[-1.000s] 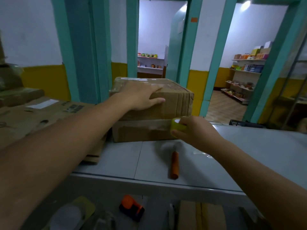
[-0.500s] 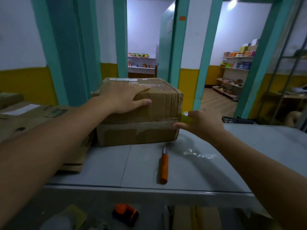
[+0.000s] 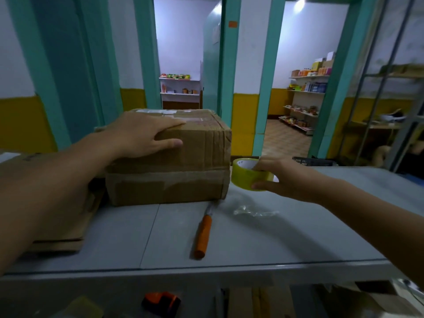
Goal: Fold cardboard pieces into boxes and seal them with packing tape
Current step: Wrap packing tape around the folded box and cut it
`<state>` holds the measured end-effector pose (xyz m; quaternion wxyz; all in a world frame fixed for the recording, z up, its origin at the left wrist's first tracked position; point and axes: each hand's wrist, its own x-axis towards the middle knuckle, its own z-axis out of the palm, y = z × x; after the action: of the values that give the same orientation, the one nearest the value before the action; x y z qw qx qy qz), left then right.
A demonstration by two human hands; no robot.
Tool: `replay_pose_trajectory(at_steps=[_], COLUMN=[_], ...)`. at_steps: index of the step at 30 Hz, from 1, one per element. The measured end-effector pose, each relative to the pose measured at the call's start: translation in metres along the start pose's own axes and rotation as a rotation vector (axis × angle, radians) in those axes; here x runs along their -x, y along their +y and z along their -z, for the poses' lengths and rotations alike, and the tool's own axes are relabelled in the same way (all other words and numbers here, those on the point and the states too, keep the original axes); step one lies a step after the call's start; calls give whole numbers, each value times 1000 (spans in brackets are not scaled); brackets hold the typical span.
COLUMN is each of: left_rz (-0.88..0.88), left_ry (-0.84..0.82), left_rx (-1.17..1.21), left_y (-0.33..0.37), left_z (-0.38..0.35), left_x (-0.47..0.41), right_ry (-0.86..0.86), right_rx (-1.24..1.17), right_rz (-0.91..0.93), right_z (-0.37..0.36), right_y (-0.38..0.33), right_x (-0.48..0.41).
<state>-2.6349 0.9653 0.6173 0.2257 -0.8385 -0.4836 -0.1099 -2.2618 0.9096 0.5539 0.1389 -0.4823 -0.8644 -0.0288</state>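
Observation:
A closed brown cardboard box (image 3: 195,157) stands on the grey table (image 3: 286,237), with a band of clear tape running across its front face. My left hand (image 3: 142,136) lies flat over the box's top front edge, fingers straight and pressing down. My right hand (image 3: 280,177) grips a roll of yellowish packing tape (image 3: 244,176) just off the box's right corner, fingers curled round the roll. The tape seems to run from the roll to the box corner.
An orange-handled knife (image 3: 203,235) lies on the table in front of the box. A crumpled scrap of clear tape (image 3: 252,212) sits to its right. Flat cardboard sheets (image 3: 59,228) are stacked at the left. An orange tool (image 3: 161,302) lies on the shelf below.
My right hand has carried the tape roll rightward along the box front, past its right corner. The left hand has stayed on the box top. The camera view shifted slightly.

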Motion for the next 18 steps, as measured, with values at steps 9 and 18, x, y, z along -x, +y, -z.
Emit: replay_pose_trajectory(at_steps=[9,18], left_rz=[-37,-110], left_ry=[28,46], left_rx=[6,68], left_y=[-11,-15], left_z=[-7,-9], left_x=[3,1], right_ry=[107,173], right_rx=[237,281], right_rz=[-172,-152], right_z=[-2,-11], right_y=[6,10], right_x=[-13,-19])
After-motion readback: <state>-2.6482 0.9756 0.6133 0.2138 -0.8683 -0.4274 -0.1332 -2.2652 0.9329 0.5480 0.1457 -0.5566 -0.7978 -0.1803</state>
